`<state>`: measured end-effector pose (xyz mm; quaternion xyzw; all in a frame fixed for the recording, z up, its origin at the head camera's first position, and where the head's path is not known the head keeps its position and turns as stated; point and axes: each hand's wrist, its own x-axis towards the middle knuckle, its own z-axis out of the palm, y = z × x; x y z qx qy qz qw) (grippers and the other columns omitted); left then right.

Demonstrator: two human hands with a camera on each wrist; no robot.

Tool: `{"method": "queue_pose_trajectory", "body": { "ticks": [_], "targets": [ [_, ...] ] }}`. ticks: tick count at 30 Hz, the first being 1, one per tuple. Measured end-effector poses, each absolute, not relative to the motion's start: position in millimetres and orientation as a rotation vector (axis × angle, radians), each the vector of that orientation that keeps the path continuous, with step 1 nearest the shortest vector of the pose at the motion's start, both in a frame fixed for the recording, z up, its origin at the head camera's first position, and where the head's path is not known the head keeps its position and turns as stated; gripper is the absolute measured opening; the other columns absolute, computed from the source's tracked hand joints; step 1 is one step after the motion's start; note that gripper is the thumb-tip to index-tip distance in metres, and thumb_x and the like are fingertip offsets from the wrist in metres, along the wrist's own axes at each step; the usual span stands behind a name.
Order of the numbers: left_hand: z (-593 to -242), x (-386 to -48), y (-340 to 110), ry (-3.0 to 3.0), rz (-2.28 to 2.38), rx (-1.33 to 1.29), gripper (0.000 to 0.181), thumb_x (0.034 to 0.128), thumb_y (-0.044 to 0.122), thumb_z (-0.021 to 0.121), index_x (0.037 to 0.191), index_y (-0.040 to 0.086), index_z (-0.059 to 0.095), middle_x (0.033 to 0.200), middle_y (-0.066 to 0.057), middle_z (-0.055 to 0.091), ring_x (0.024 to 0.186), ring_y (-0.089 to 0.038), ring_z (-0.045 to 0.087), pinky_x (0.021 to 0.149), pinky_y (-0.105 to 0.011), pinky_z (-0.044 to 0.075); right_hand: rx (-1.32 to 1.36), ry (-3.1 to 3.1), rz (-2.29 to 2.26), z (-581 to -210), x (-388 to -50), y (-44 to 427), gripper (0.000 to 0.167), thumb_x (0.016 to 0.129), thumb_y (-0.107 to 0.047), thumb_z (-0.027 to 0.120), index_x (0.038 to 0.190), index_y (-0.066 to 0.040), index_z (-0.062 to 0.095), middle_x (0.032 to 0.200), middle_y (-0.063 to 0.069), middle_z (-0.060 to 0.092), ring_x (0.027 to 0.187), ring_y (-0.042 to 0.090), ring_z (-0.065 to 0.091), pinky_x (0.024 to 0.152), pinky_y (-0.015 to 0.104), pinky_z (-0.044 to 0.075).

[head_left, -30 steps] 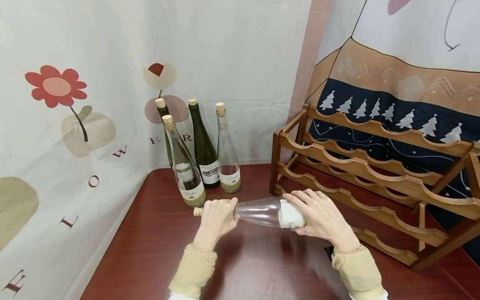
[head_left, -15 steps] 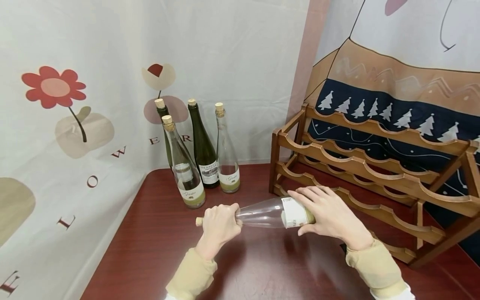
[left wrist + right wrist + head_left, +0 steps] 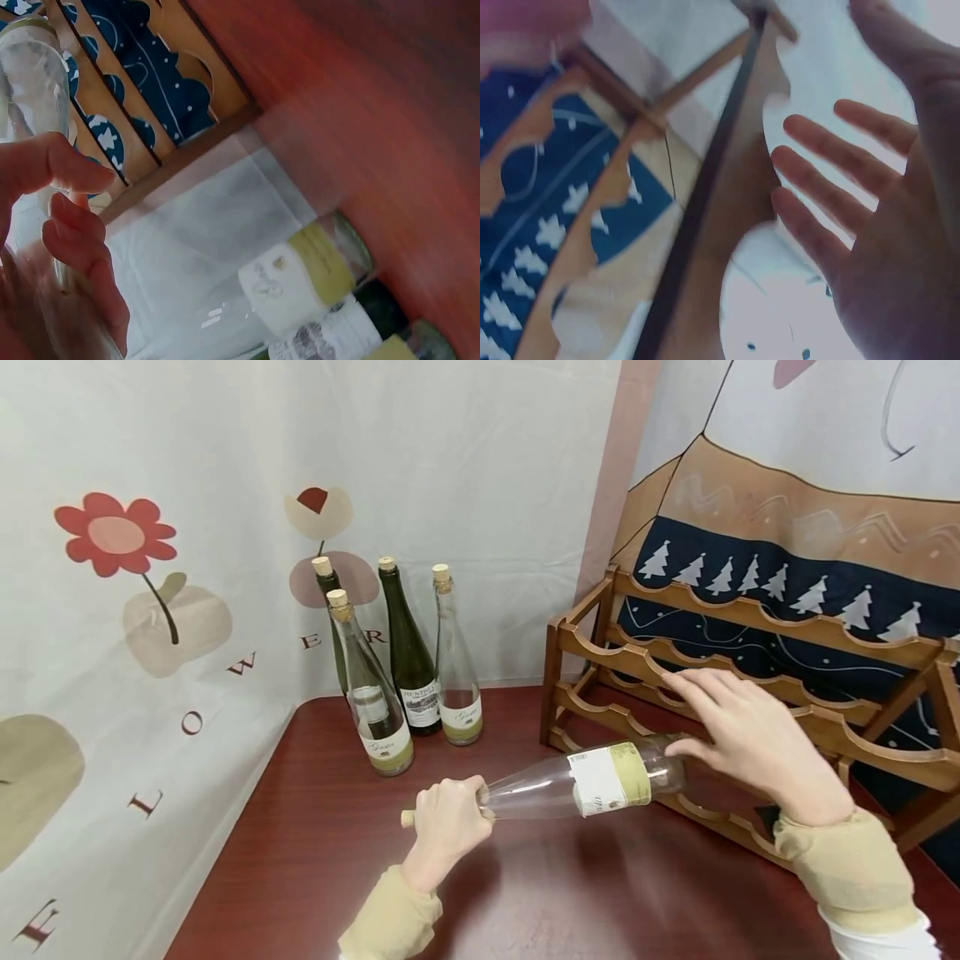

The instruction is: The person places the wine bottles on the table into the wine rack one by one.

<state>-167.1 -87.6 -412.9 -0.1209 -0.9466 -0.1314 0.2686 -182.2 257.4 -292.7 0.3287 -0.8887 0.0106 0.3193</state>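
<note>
In the head view a clear bottle (image 3: 536, 789) with a white and green label lies nearly level above the table, its cork (image 3: 407, 818) pointing left. My left hand (image 3: 452, 822) grips it round the neck, thumb side toward the body of the bottle. Beside the bottle's base, my right hand (image 3: 757, 743) is spread with extended fingers, and the base shows uncovered. The right wrist view shows the right hand (image 3: 885, 202) with its fingers apart and nothing in the palm. In the left wrist view the left fingers (image 3: 82, 240) curl round the clear glass.
A wooden rack (image 3: 750, 700) with scalloped rails stands at the right. Several corked bottles stand upright at the back left, among them a dark green one (image 3: 411, 652) and a clear one (image 3: 459, 677). The red-brown table (image 3: 300, 860) meets a printed curtain (image 3: 487, 460) behind.
My right hand has let go of the bottle's base and moved right and up toward the rack. The bottle, in my left hand, has shifted slightly right with its base end raised.
</note>
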Motion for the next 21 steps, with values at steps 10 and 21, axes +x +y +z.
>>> {"method": "queue_pose_trajectory", "body": {
  "ticks": [10,21],
  "targets": [
    [-425,-162,-71,-2.671,-0.429,-0.302,0.016,0.0538,0.020,0.070,0.060,0.027,0.057,0.052,0.006,0.059,0.049,-0.021,0.057,0.043,-0.031,0.032,0.370,-2.601,-0.046,-273,-165,296,0.071,0.065,-0.026,0.085,0.122,0.003,0.055,0.112,0.028,0.060,0.098,0.044,0.054,0.083,0.059,0.044],
    [-434,-157,-52,-2.756,-0.476,-0.364,0.014,0.0523,0.019,0.068,0.061,0.025,0.060,0.054,0.006,0.060,0.048,-0.018,0.056,0.043,-0.028,0.031,0.149,-2.704,-0.027,-278,-154,313,0.042,0.070,-0.011,0.080,0.101,0.007,0.059,0.096,0.029,0.059,0.077,0.039,0.056,0.068,0.057,0.047]
  ]
}}
